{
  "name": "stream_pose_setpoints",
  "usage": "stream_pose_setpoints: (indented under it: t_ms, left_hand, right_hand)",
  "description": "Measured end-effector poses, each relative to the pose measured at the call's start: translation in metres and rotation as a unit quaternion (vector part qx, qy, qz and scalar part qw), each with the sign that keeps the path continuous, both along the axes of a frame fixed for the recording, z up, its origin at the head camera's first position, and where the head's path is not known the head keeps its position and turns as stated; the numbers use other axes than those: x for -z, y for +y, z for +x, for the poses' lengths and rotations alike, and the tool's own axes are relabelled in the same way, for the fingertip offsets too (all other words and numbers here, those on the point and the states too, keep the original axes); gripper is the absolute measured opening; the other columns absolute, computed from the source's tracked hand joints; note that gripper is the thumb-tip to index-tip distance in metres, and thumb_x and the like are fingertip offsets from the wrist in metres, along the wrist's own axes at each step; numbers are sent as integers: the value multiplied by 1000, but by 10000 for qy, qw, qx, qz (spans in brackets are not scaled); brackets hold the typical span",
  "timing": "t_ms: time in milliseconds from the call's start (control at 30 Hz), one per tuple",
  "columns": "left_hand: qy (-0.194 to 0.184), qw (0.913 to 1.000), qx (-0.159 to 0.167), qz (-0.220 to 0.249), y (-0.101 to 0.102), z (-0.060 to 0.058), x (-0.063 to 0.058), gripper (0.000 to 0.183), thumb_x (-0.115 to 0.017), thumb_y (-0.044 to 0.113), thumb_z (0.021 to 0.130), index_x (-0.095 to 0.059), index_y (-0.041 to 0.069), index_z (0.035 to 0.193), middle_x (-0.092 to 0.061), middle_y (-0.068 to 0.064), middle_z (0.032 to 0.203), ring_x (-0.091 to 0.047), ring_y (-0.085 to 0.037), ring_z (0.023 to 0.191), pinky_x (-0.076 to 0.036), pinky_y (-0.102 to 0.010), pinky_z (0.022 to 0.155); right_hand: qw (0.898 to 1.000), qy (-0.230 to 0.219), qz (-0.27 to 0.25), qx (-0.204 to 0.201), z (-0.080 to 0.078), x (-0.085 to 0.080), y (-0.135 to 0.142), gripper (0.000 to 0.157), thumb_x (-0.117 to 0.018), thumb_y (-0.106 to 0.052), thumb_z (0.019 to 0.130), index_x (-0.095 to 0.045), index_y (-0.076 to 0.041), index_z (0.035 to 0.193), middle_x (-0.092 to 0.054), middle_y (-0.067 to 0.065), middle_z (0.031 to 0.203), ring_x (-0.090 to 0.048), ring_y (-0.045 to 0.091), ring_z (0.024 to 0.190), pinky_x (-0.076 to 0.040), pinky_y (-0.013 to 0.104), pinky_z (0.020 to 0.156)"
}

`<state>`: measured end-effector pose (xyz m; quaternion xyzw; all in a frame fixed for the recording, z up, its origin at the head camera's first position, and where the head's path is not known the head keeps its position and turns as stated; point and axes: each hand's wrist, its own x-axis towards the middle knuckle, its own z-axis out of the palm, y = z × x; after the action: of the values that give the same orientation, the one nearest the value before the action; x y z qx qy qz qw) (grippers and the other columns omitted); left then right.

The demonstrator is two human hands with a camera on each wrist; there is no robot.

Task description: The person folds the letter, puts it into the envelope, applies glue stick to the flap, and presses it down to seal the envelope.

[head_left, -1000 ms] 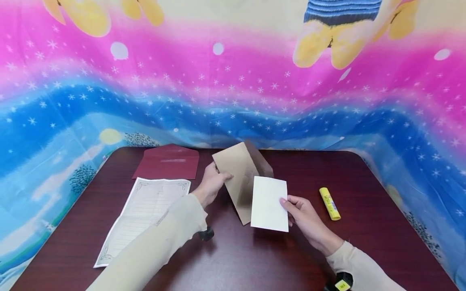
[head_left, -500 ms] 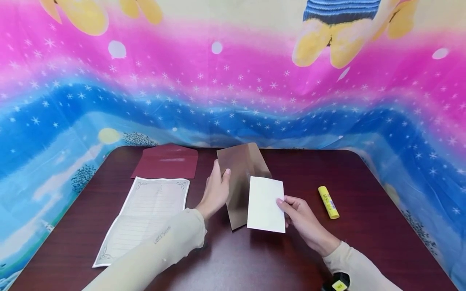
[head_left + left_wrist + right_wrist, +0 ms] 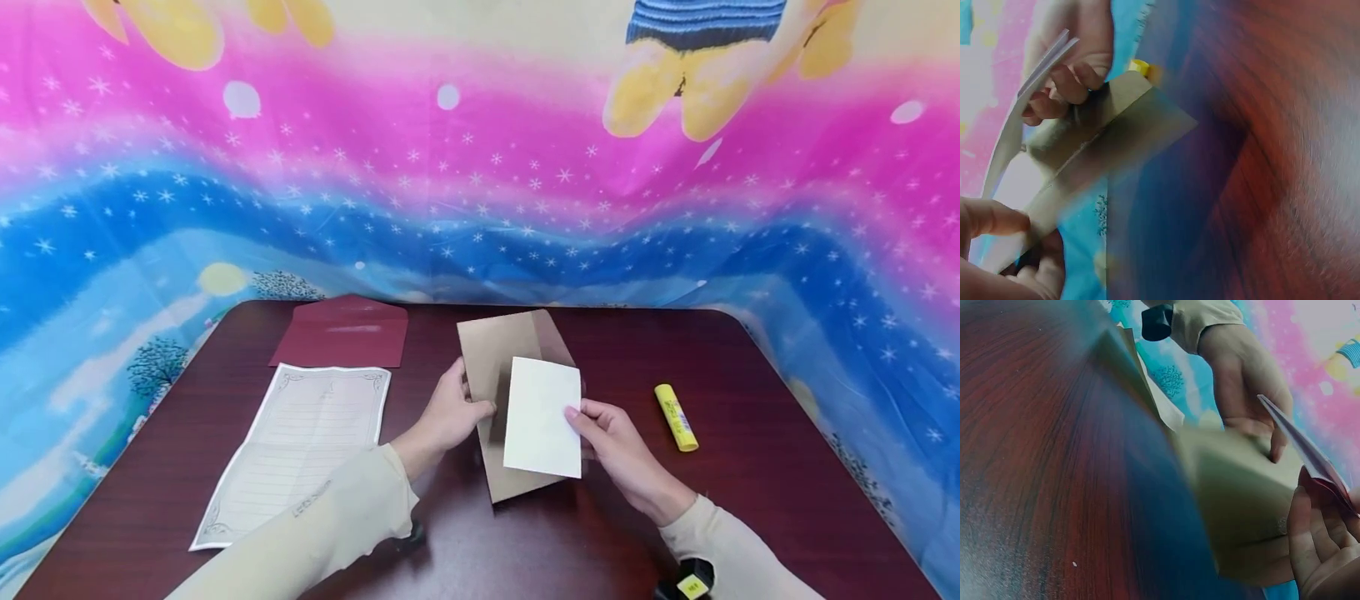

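Note:
My left hand pinches the left edge of a brown paper envelope, thumb on the near face. The envelope is tilted above the table, and its flap extends on the right. In front of it, my right hand holds a folded white paper by its right edge, between thumb and fingers. Folded layers of the paper show at its edge in the left wrist view. The paper covers part of the envelope in the head view; whether they touch, I cannot tell.
A dark red envelope lies at the back left of the brown table. Nearer, a lined sheet with an ornate border lies partly under the left sleeve. On the right is a yellow glue stick. A printed cloth hangs behind.
My left hand has turned the brown envelope and brought it nearer and to the right, behind the white paper. The right hand with the folded paper has shifted slightly left.

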<state>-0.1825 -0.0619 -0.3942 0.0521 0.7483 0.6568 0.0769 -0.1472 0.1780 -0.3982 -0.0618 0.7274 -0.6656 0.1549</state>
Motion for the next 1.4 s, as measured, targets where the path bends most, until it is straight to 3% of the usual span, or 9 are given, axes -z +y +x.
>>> stream_pose_setpoints:
  t_ms: [67, 167, 300, 467, 667, 867, 1100, 1300, 1400]
  left_hand:
    - [-44, 9997, 138, 180, -2, 1, 3, 49, -57, -5, 92, -50, -1, 140, -68, -24, 126, -68, -28, 113, -57, -41, 94]
    - [110, 9998, 168, 27, -6, 4, 6, 38, -51, 5, 103, -52, -1, 141, -67, -20, 130, -65, -27, 120, -52, -43, 104]
    - [435, 9985, 1, -337, -7, 9, 5, 40, -40, 13, 108, -45, 2, 146, -55, -16, 147, -46, -31, 143, -33, -52, 120]
    - [378, 9981, -127, -470, -7, 16, 3, 44, -37, 16, 109, -38, 3, 151, -41, -18, 158, -27, -34, 154, -20, -56, 125]
    - [242, 9990, -262, -251, -10, 20, 2, 33, -35, 14, 109, -46, 7, 138, -57, -15, 137, -48, -30, 137, -35, -53, 117]
    - [-78, 9992, -379, 117, -11, 23, 1, 32, -32, 20, 110, -48, 8, 135, -65, -13, 120, -60, -23, 114, -42, -42, 105]
    - [-343, 9961, -322, 747, -10, 24, 3, 45, -29, 18, 110, -35, 2, 151, -48, -21, 150, -32, -35, 150, -15, -55, 127]
    - [-297, 9947, -434, 881, -10, 21, 5, 36, -31, 15, 109, -48, 2, 137, -62, -20, 127, -51, -31, 130, -27, -53, 122]
    - [-319, 9948, -452, 850, -11, 20, 6, 37, -33, 15, 109, -49, 1, 138, -59, -19, 134, -44, -31, 139, -22, -54, 125]
  right_hand:
    - [10000, -7, -14, 86, -1, 0, 1, 45, -46, -26, 109, -51, 13, 130, -76, -9, 95, -71, 3, 87, -59, 27, 79]
    - [9999, -19, -4, 166, -1, 0, 1, 45, -46, -28, 109, -52, 12, 129, -75, -9, 93, -71, 4, 86, -59, 26, 77]
    - [9997, -96, 18, 245, 1, 0, 0, 46, -45, -29, 109, -50, 12, 131, -74, -8, 94, -70, 5, 85, -59, 27, 75]
    - [9988, -81, 122, 470, 8, -4, -6, 44, -46, -26, 109, -51, 11, 132, -74, -4, 95, -70, 7, 83, -59, 27, 74]
    - [9984, 268, 297, 399, 13, -6, -12, 42, -46, -22, 109, -53, 12, 131, -75, 10, 104, -71, 9, 86, -60, 28, 77]
    - [9969, 54, 283, 731, 6, 2, -8, 40, -44, -23, 109, -54, 10, 131, -75, 7, 102, -71, 8, 86, -60, 26, 77]
    - [9972, -48, 174, 720, 2, 11, -4, 40, -41, -21, 110, -50, 11, 132, -74, -1, 97, -70, 6, 86, -60, 28, 77]
    - [9975, -221, -48, 674, 0, 13, -4, 43, -39, -23, 111, -45, 10, 138, -73, -2, 100, -70, 5, 89, -59, 27, 79]
    - [9971, -319, -159, 677, 0, 14, -5, 43, -37, -22, 111, -42, 10, 141, -72, -1, 103, -70, 5, 91, -59, 26, 80]
